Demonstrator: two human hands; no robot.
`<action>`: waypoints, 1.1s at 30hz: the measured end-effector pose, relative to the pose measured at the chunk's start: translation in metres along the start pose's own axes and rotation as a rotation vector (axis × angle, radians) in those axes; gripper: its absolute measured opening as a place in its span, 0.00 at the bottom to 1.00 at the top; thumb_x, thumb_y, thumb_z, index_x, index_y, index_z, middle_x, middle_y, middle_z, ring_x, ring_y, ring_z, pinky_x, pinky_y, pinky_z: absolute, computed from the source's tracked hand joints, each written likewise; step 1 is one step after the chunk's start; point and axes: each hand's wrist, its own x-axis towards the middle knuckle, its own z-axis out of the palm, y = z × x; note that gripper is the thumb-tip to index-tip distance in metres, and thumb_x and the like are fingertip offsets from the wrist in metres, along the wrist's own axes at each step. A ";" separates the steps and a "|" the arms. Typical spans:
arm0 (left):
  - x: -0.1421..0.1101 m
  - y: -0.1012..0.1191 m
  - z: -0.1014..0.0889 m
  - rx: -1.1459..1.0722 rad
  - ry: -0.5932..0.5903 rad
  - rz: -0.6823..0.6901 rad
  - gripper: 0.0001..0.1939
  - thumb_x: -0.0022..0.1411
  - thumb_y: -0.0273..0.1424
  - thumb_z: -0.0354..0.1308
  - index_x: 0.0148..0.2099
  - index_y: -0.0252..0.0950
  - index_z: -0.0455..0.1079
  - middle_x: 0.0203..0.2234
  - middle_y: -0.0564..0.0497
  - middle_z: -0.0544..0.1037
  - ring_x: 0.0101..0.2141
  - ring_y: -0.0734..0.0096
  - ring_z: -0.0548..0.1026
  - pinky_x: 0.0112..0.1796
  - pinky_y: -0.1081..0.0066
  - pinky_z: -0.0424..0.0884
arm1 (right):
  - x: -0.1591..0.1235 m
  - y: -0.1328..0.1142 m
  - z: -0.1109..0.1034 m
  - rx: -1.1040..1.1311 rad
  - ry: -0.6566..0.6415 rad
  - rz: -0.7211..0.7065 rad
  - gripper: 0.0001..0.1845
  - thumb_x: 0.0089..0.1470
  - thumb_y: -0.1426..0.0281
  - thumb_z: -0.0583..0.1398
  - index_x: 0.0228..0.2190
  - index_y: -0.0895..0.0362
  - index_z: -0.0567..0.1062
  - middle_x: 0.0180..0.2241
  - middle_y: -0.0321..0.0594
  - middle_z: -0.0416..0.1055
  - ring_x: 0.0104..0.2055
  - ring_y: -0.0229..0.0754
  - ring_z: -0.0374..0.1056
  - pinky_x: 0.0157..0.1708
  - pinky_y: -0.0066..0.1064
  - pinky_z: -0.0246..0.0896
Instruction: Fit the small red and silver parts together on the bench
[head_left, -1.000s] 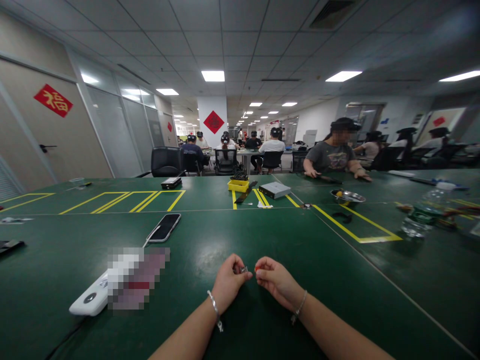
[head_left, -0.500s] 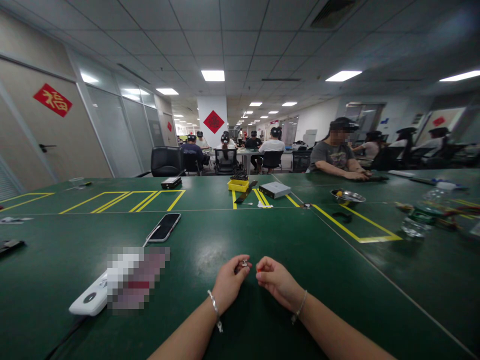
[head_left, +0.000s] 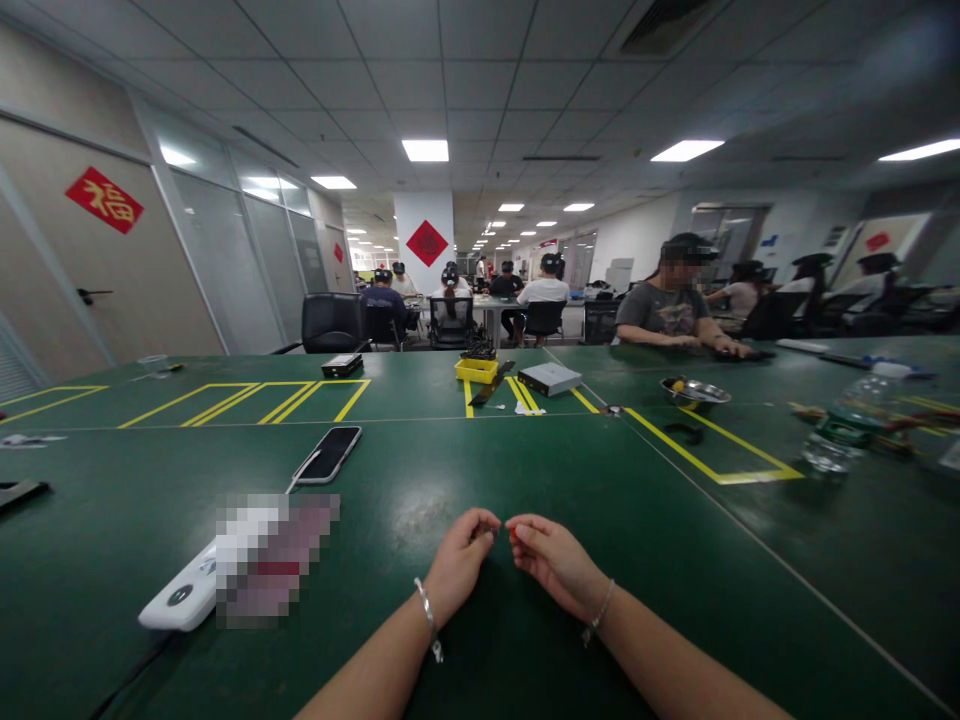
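Note:
My left hand (head_left: 459, 562) is closed in a pinch, its fingertips around a small metallic piece that is mostly hidden now. Facing it, my right hand (head_left: 559, 565) pinches a small orange-red piece (head_left: 514, 535) between thumb and forefinger. Its kind is too small to make out. A narrow gap separates the two sets of fingertips. Both hands are above the green table (head_left: 405, 610) near its front.
Left of my hands lie a phone (head_left: 330, 456) with a white cable and a white power strip (head_left: 180, 597). Farther off are a yellow bin (head_left: 476, 372), a grey box (head_left: 550, 379), a metal bowl (head_left: 696, 393) and a water bottle (head_left: 844, 425). A co-worker (head_left: 667, 300) sits at right.
The fingers of my left hand have turned and closed over the metallic piece, which showed more before. My right hand's fingertips have shifted slightly left. The co-worker's hands have moved apart.

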 end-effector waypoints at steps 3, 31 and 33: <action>-0.002 0.002 0.002 -0.063 -0.067 -0.018 0.09 0.50 0.24 0.48 0.36 0.35 0.64 0.27 0.53 0.69 0.29 0.74 0.66 0.32 0.74 0.61 | 0.001 0.002 0.000 -0.006 0.018 -0.017 0.12 0.37 0.68 0.61 0.27 0.59 0.69 0.24 0.35 0.65 0.25 0.31 0.61 0.28 0.26 0.56; -0.002 0.010 0.007 -0.130 0.013 -0.178 0.04 0.45 0.25 0.55 0.28 0.33 0.64 0.19 0.54 0.70 0.22 0.77 0.67 0.25 0.76 0.61 | -0.001 0.006 0.012 -0.513 0.270 -0.216 0.12 0.37 0.62 0.59 0.23 0.58 0.73 0.20 0.35 0.67 0.24 0.35 0.59 0.26 0.27 0.54; -0.002 0.009 0.007 -0.127 0.024 -0.184 0.05 0.44 0.25 0.55 0.28 0.33 0.64 0.19 0.55 0.70 0.22 0.77 0.66 0.25 0.76 0.61 | -0.001 0.006 0.012 -0.555 0.246 -0.217 0.12 0.38 0.62 0.59 0.25 0.58 0.73 0.20 0.35 0.67 0.23 0.35 0.59 0.25 0.27 0.54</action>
